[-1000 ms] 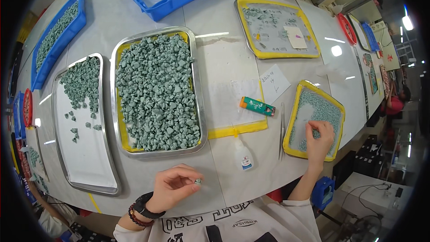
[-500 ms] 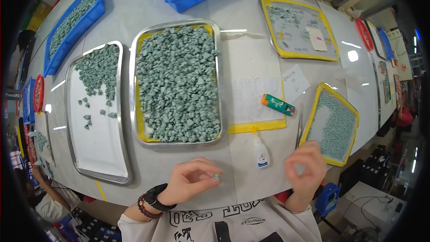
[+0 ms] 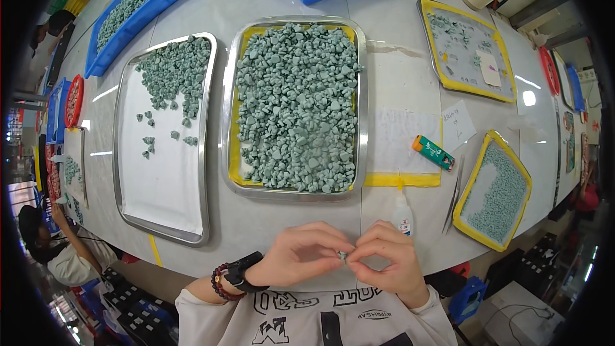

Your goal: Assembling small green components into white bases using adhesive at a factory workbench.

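In the head view, at lower centre, your left hand (image 3: 306, 254) pinches a small, lumpy grey-green chip (image 3: 342, 255) between thumb and finger; your right hand's (image 3: 389, 261) curled fingertips meet it, though whether they grip cannot be told. Angular, matte stones (image 3: 298, 102) heap in the shiny metal tray (image 3: 364, 122) at upper centre; finer granules (image 3: 503, 186) cover the yellow-edged tray (image 3: 477, 236) at right.

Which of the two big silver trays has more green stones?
The middle silver tray: stones cover nearly all of it, while the left silver tray shows lots of bare white.
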The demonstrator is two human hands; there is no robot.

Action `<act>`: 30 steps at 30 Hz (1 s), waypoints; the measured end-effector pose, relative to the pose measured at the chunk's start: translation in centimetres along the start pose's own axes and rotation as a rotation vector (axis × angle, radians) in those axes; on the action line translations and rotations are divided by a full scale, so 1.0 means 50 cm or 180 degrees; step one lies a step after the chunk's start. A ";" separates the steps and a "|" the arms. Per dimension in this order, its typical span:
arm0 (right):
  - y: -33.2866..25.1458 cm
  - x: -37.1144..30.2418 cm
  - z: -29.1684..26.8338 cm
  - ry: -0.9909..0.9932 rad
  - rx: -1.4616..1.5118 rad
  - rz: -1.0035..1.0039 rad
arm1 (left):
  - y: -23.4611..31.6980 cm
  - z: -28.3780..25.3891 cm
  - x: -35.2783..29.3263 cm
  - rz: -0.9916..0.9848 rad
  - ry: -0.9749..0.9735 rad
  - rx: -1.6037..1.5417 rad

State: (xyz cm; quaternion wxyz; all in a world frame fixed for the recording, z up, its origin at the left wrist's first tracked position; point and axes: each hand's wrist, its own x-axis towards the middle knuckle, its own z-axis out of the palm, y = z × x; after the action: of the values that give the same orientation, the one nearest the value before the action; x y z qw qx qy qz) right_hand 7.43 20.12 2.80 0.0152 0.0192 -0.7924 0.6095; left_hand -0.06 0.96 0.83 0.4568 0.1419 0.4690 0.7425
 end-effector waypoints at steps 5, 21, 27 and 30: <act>0.003 -0.004 0.002 0.0013 0.0020 0.0015 | -0.002 -0.005 0.002 0.0246 -0.0091 0.0630; 0.005 -0.025 0.030 0.0421 -0.0278 -0.0269 | 0.004 -0.009 0.003 0.0100 0.0003 0.0327; 0.007 -0.027 0.034 0.0542 -0.0231 -0.0241 | 0.006 -0.005 0.003 0.0336 0.0073 0.0631; 0.005 -0.025 0.034 0.0590 -0.0320 -0.0330 | 0.001 -0.008 0.003 0.0306 0.0081 0.0490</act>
State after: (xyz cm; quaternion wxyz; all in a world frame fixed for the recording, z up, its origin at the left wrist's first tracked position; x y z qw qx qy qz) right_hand 8.67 18.53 2.07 0.1208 0.0029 -0.8152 0.5665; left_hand -0.42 0.82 0.64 0.4024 0.1895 0.5231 0.7270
